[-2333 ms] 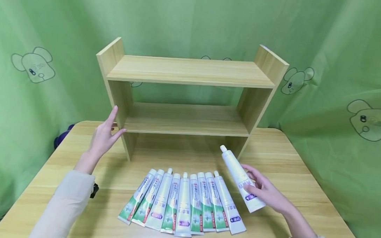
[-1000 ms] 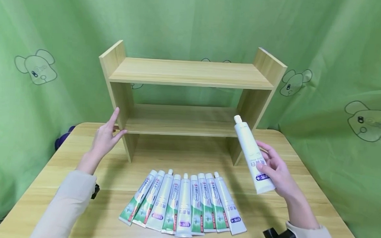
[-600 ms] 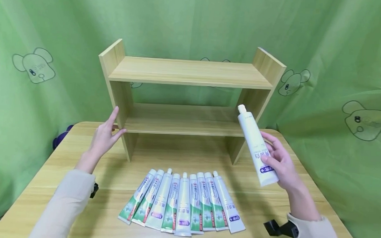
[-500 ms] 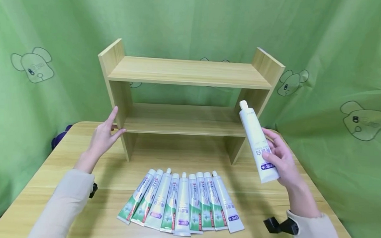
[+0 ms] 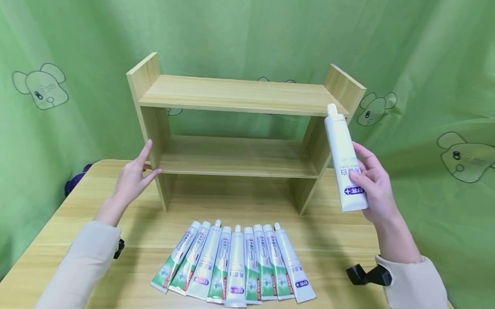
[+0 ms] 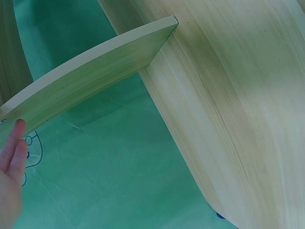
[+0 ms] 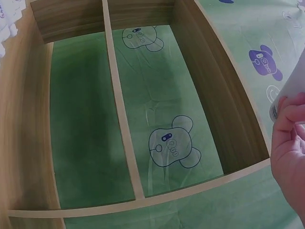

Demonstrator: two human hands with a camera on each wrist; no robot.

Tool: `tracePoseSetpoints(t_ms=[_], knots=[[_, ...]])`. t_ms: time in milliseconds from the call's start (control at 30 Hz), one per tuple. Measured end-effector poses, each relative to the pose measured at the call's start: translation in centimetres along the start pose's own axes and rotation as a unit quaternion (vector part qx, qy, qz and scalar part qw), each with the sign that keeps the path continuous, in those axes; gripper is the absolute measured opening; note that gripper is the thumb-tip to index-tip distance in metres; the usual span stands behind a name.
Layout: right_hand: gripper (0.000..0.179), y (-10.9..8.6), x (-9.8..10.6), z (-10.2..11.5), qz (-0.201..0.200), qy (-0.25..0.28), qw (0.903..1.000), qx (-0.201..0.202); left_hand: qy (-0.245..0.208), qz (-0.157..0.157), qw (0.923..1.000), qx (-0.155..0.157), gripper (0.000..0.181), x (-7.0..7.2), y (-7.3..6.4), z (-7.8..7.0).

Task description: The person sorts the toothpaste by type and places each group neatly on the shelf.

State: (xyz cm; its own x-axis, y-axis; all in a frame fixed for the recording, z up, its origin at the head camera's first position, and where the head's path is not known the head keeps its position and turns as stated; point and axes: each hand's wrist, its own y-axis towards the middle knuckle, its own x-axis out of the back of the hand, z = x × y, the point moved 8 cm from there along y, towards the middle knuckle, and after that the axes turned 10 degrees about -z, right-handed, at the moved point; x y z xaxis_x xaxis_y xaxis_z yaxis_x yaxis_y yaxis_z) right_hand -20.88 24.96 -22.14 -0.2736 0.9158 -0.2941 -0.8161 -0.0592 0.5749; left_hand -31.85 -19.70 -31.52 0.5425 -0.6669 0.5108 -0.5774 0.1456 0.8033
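Head view first: right hand (image 5: 375, 186) has a white toothpaste tube (image 5: 343, 144) pinched between thumb and fingers, cap end up, lifted well above the table (image 5: 326, 248). It's on the near right of the wooden shelf rack (image 5: 241, 95), with the cap showing in front of the top board's right end. Can't tell if they touch. My read is this is the carrying step, tube up and not set down anywhere. Next move probably calls for a firm pinch and keeping that cap clear of the board edge. Left hand (image 5: 131, 180) isn't clenched: index and thumb are stretched out, resting at the rack's left side panel (image 5: 153, 119). Nine other tubes (image 5: 237, 258) lie fanned out on the near side, in front of the rack

Left wrist view: two straight fingertips (image 6: 19, 125) seem to rest on the wood, nothing grasped that I can see

Right wrist view: fingers bent round the tube at the right edge, most of it cropped off
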Motion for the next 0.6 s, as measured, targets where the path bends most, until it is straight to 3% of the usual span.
tracePoseSetpoints(t_ms=[400,600], knots=[[0.044,2.0,0.5,0.1,-0.069,-0.037,0.9967,-0.024,0.009,0.010,0.9999,-0.003,0.095,0.1,-0.1,-0.1],[0.042,3.1,0.8,-0.1,-0.091,-0.021,0.9938,-0.060,0.011,0.006,0.9999,-0.005,0.093,0.1,-0.1,-0.1]])
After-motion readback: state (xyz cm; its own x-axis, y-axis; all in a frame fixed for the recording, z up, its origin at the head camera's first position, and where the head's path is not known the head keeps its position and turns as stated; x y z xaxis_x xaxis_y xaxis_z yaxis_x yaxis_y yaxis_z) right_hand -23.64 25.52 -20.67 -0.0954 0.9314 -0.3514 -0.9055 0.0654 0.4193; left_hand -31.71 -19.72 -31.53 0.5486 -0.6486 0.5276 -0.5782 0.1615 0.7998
